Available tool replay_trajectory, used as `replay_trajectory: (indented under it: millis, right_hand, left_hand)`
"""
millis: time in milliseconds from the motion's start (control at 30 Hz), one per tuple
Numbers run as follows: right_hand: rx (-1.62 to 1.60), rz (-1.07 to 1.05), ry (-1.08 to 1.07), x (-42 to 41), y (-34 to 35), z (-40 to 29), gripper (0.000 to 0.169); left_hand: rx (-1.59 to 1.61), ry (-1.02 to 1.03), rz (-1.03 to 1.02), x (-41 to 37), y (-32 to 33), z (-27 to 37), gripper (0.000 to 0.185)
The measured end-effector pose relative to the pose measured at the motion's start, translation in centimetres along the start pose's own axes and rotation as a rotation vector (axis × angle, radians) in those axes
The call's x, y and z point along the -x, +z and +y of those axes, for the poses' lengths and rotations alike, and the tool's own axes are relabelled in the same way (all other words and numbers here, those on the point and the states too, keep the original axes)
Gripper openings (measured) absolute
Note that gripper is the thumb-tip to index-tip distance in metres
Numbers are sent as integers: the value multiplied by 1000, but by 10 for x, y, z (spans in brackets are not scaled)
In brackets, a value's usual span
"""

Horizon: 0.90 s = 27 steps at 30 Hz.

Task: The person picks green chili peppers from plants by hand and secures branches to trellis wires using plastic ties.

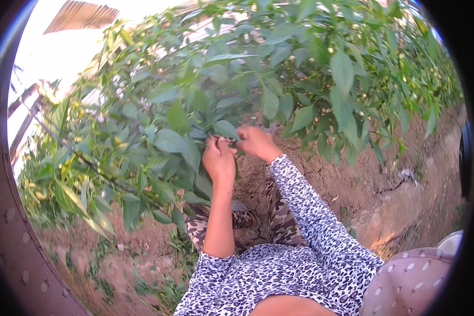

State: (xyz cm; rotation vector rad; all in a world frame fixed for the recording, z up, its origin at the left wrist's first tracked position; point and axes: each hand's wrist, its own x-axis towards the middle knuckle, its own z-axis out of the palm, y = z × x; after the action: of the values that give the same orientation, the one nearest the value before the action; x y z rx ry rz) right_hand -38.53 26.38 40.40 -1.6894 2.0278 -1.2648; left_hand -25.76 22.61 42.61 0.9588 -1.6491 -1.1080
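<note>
Leafy green plants that look like pepper plants [170, 140] rise in front of me. My left hand [220, 160] reaches up into the lower foliage with its fingers curled. Close beside it on the right, my right hand [256, 143] has its fingers bent in towards the left fingertips. A broad leaf [226, 129] hangs just above the fingers and partly covers them. Something thin and dark shows between the two hands, too small to make out. Whether either hand grips a stem is hidden by the leaves and the fingers.
Cracked bare soil [312, 170] lies under the plants. A thin dark pole [91, 166] slants through the leaves at left. My camouflage trousers [278, 217] and a shoe [239, 206] are below my arms. A pale scrap [408, 175] lies on the ground at right.
</note>
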Motion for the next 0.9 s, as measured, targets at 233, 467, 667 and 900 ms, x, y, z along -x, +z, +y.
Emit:
replay_trajectory:
  millis: [233, 467, 667, 900]
  right_hand:
    - [-265, 25, 58, -6, 5, -13, 20]
    - [-1140, -187, 113, -4, 24, 7, 21]
    - [-804, -356, 20, 6, 18, -18, 21]
    - [-345, -340, -40, -4, 3, -57, 25]
  left_hand:
    - [-19, -45, -55, -7, -9, 9, 16]
    - [57, -296, -195, -12, -19, 29, 20]
    - [-347, 190, -40, -37, -44, 21, 14]
    - [-110, 247, -334, -23, -65, 62, 13]
